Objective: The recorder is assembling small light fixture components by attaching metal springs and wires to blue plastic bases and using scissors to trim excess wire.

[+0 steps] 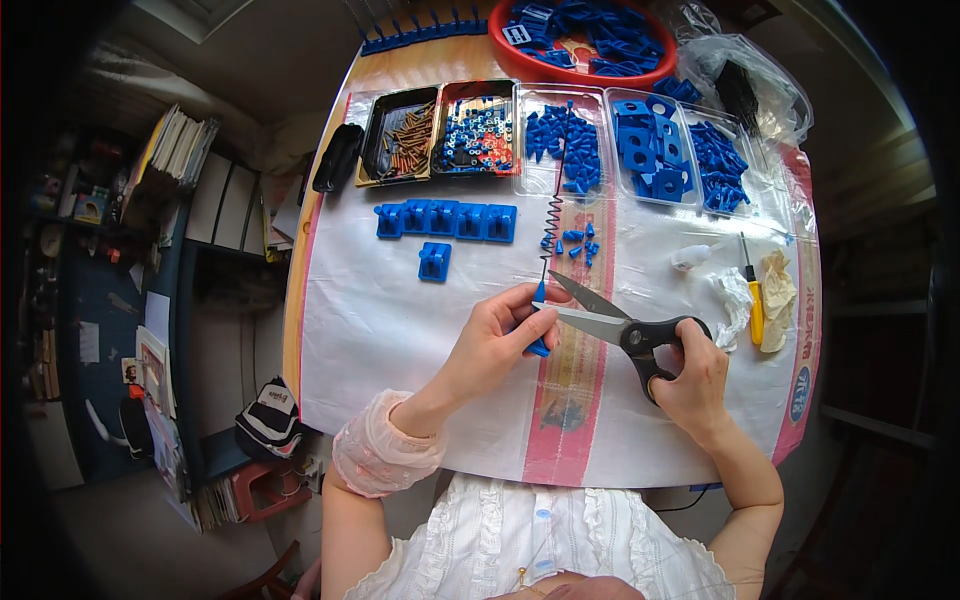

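Note:
My left hand [490, 335] pinches a small blue plastic piece [540, 292] with a pointed top. A thin dark coiled cord [553, 217] runs from its tip away across the table. My right hand [695, 385] grips black-handled scissors [592, 322], fingers through the loops. Their blades stand apart, pointing left, with the lower blade's tip at my left thumb and the upper one just right of the blue piece; whether they touch it I cannot tell. Beyond the blades lie several loose blue cones [574, 237]. To the left sit a row of blue clip-like blocks [443, 219] and one single block [433, 262].
Across the back stand trays of brass screws [410, 138], small nuts [478, 125], blue cones [568, 140], flat blue plates [652, 150] and more cones [720, 165]. Behind them is a red basin [655, 75]. A yellow-handled screwdriver [755, 305] and crumpled paper [732, 302] lie right.

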Demonstrator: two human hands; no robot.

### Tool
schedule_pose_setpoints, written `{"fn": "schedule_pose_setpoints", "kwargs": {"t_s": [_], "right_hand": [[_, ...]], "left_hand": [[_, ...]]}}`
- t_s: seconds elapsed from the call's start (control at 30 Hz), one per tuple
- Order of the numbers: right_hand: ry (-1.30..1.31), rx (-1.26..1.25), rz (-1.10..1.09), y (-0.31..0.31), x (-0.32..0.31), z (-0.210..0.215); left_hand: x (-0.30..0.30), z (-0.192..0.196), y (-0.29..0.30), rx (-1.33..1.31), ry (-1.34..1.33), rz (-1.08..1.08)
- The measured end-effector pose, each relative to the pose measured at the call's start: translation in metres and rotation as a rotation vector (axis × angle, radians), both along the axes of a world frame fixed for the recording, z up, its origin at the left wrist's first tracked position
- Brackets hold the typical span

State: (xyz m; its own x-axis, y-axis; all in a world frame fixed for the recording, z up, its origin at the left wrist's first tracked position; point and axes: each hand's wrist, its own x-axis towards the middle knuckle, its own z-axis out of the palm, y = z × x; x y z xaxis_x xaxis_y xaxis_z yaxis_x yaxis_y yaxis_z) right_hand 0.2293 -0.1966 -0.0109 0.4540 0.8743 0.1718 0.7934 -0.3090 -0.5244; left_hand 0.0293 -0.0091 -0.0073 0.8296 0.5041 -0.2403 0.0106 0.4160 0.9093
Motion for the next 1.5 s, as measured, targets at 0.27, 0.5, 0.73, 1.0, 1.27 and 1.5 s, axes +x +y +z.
{"fn": "schedule_pose_setpoints", "kwargs": {"t_s": [0.27, 0.5, 0.73, 1.0, 1.27, 1.5], "right_hand": [[0.007, -0.001, -0.001, -0.001, 0.0, 0.0], [0.021, 0.008, 0.005, 0.0, -0.001, 0.001], [0.013, 0.018, -0.004, -0.002, -0.002, -0.001], [0.133, -0.003, -0.071, -0.001, 0.001, 0.0], [0.185, 0.031, -0.091, -0.001, 0.003, -0.002], [0.19, 0.029, -0.085, -0.002, 0.003, -0.002]], "left_hand": [[-0.001, 0.004, 0.003, -0.023, -0.022, -0.041], [0.0, 0.007, 0.002, -0.043, -0.003, -0.039], [-0.002, 0.005, 0.004, -0.066, -0.033, -0.048], [0.003, 0.01, -0.001, -0.112, -0.006, 0.075], [-0.002, -0.005, 0.008, -0.065, -0.036, 0.006], [-0.001, -0.001, 0.009, -0.135, -0.005, 0.033]]}}
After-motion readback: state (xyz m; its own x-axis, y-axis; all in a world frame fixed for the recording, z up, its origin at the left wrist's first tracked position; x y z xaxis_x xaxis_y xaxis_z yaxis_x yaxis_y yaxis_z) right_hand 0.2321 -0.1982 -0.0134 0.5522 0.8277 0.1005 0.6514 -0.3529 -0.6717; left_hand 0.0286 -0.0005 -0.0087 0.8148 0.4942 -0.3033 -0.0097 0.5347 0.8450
